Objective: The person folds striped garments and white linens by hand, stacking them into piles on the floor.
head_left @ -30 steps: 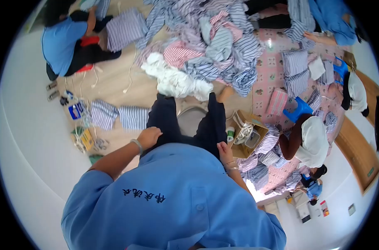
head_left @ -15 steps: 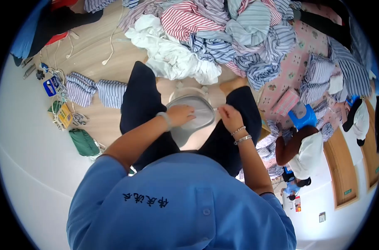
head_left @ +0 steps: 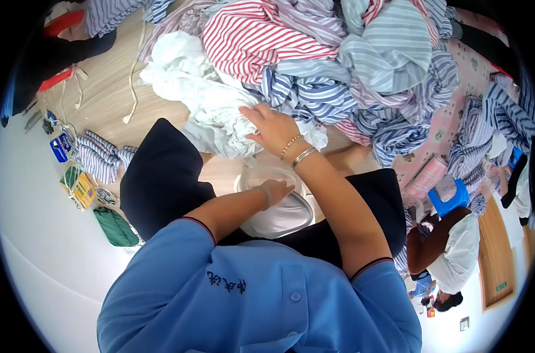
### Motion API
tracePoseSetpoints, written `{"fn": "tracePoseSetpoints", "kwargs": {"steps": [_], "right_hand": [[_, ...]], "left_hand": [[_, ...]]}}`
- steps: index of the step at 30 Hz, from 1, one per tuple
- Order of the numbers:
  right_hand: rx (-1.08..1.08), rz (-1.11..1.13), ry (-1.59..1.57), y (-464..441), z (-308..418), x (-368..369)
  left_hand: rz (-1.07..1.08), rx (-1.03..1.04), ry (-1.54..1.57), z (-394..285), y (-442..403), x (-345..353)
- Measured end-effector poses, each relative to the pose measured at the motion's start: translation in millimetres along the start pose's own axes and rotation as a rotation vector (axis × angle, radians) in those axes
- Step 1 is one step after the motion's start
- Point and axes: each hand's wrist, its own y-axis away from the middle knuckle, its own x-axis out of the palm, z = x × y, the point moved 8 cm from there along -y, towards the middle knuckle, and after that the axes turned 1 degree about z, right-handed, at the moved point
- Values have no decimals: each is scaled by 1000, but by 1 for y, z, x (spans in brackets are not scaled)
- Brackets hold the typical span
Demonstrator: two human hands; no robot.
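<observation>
My right hand [head_left: 271, 128], with bracelets at the wrist, reaches onto a heap of crumpled white cloth [head_left: 211, 103]. Its thumb and fingers are apart and touch the cloth's right part. My left hand [head_left: 278, 192], with a pale band at the wrist, is held low between my knees, fingers stretched to the right and partly hidden. Below it is a smooth grey seat-like thing [head_left: 282, 219]; a pale round rim [head_left: 242, 181] shows just beyond. Behind the white cloth lies a big pile of striped cloth, with a red-and-white piece [head_left: 258, 38] and a grey striped bundle [head_left: 391, 50].
Folded striped cloth [head_left: 97, 157] lies on the wooden floor [head_left: 111, 97] at left, near a green bag [head_left: 114, 227] and a yellow packet [head_left: 76, 187]. At right, a person in white [head_left: 455, 253] bends near a blue stool [head_left: 450, 197] and a pink flowered sheet [head_left: 441, 132].
My right hand has moved forward from beside the grey seat-like thing to the white cloth. My left hand has shifted slightly right and back. The view has tilted, so the pile appears larger.
</observation>
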Motion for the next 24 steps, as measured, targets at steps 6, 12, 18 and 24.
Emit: {"fn": "tracePoseSetpoints", "kwargs": {"steps": [6,12,18,24], "right_hand": [[2,-60,-92,-21,-5,-20],[-96,-229,-16,-4,37,-84],[-248,-584,-45,81,111,-102],[-215,-848,-722,180,112,-133]], "left_hand": [[282,-31,-276,29,6,-8],[76,-58,-462,50,-17,-4],[-77,-33,-566,36,2,33],[-1115,270,-120,-56,173,-81]]}}
